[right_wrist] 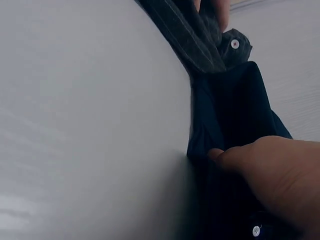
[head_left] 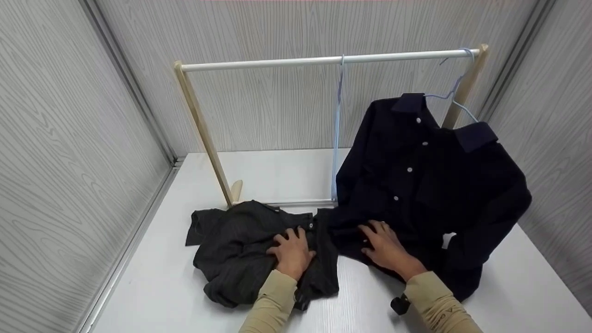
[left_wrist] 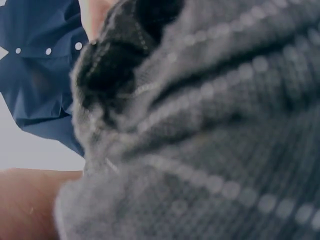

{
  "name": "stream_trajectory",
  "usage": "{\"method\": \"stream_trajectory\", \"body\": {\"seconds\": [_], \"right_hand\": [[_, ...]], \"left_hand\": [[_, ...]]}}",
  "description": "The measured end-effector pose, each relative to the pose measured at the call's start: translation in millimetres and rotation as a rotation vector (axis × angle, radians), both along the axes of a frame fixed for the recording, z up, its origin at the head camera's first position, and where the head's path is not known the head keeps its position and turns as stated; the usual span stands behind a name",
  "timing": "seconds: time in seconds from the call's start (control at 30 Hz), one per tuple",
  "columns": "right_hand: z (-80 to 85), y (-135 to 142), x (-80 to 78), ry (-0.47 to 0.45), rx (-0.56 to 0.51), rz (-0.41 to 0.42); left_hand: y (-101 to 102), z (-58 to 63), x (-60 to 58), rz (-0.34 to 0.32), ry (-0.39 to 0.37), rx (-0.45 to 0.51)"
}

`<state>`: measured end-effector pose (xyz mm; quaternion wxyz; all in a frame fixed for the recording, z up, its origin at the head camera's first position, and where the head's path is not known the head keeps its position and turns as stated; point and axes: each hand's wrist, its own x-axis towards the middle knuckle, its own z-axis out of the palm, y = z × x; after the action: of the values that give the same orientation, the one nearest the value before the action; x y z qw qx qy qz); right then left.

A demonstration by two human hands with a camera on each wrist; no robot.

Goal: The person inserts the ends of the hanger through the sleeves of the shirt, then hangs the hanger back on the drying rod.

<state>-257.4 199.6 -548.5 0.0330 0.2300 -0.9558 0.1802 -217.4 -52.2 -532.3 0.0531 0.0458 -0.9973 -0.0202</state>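
A crumpled dark grey pinstriped shirt (head_left: 236, 259) lies on the left of the white table, and my left hand (head_left: 293, 254) rests on it with fingers spread. Its cloth (left_wrist: 225, 125) fills most of the left wrist view, hiding most of that hand. On the right, a navy button-up shirt (head_left: 453, 185) is on a light blue hanger (head_left: 458, 95) at the rack's right end. My right hand (head_left: 387, 247) touches the navy shirt's lower part, fingers spread over the fabric. The right wrist view shows its thumb (right_wrist: 235, 157) against the navy cloth.
A clothes rack with a white rail (head_left: 273, 62) and wooden legs (head_left: 203, 129) stands at the back of the table (head_left: 152, 282). A second blue hanger (head_left: 337, 120) hangs mid-rail, seen edge-on. Grey wood-patterned panels (head_left: 60, 138) enclose the table at the sides and back.
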Motion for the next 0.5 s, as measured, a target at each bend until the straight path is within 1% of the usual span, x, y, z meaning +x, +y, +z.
{"method": "stream_trajectory", "body": {"seconds": [0.1, 0.17, 0.23, 0.33, 0.4, 0.5], "right_hand": [[4.4, -7.7, 3.6, 0.029, 0.014, 0.007], [8.7, -15.1, 6.2, 0.06, 0.0, 0.024], [13.7, -24.8, 8.1, 0.102, -0.034, 0.058], [21.5, -42.1, 8.5, 0.139, -0.126, 0.103], [25.7, -53.9, 6.9, 0.161, -0.19, 0.118], [30.0, -69.2, 3.3, 0.2, -0.255, 0.116]], "left_hand": [[7.0, 0.4, -0.1, 0.008, 0.004, 0.004], [10.2, 1.5, -1.1, 0.006, -0.024, 0.013], [10.4, 4.8, -3.1, 0.0, -0.077, 0.052], [3.6, 12.4, -7.8, -0.025, -0.186, 0.156], [-5.4, 19.0, -12.8, -0.045, -0.254, 0.26], [-21.8, 25.9, -20.8, -0.09, -0.306, 0.411]]}}
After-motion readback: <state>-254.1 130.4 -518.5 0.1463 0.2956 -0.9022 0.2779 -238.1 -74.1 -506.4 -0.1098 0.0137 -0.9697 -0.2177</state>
